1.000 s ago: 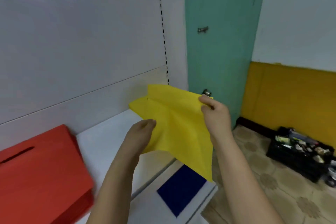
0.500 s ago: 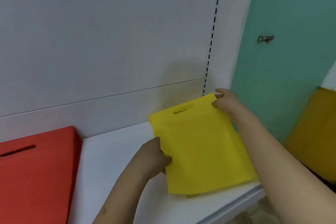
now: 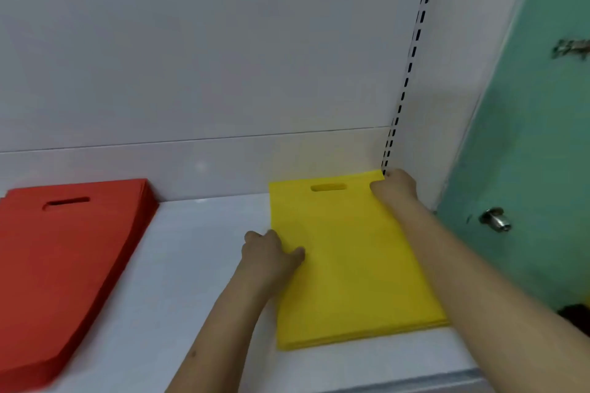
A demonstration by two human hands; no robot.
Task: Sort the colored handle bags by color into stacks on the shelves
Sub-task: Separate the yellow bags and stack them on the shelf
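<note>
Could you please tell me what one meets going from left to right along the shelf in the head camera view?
red bag stack → bare white shelf → left hand → yellow bag stack → slotted shelf upright → green door

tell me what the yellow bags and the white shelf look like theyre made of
Yellow bags: probably thin non-woven fabric, matte; the surface shows no shine, has a die-cut handle slot and lies flat in a thin layered stack. Plastic sheet cannot be ruled out.
White shelf: looks like painted metal or laminate, smooth and slightly glossy; it catches a soft reflection near the back wall.
</note>
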